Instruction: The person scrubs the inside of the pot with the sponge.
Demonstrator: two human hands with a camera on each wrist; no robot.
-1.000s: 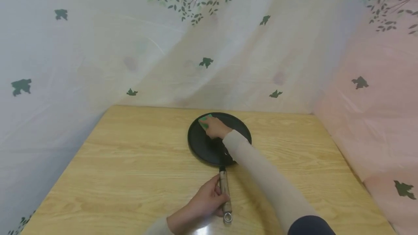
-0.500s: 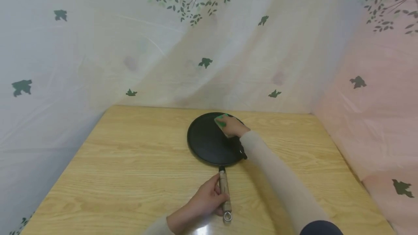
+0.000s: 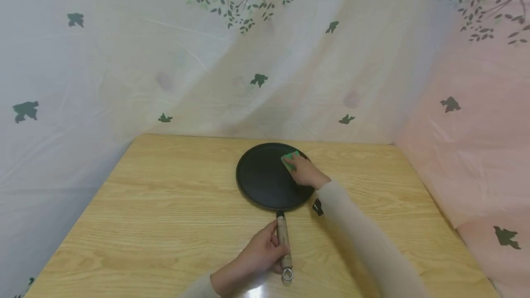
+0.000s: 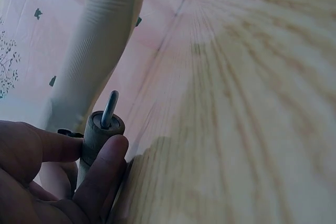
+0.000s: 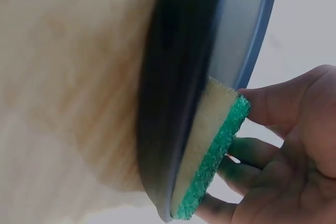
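Observation:
A round black frying pan (image 3: 265, 176) lies on the wooden table, its handle (image 3: 283, 233) towards me. My left hand (image 3: 258, 251) grips that wood-look handle near its end, thumb and fingers on either side. The metal hanging ring (image 4: 109, 109) sticks out past the fingers in the left wrist view. In my right hand (image 3: 308, 173) is a sponge (image 5: 212, 156) with a green scouring side and a pale yellow side. Its yellow side rests against the pan's inner surface at the far right, by the rim; the fingers lie on the green side.
The light wooden table (image 3: 165, 206) extends to both sides of the pan. A patterned curtain (image 3: 207, 82) hangs behind its far edge and along the sides. A black wrist strap (image 3: 318, 207) shows below my right sleeve.
My right hand has moved the sponge across the pan from the far left to the right, then slightly nearer to me. The left hand keeps its hold on the handle; the pan stays put.

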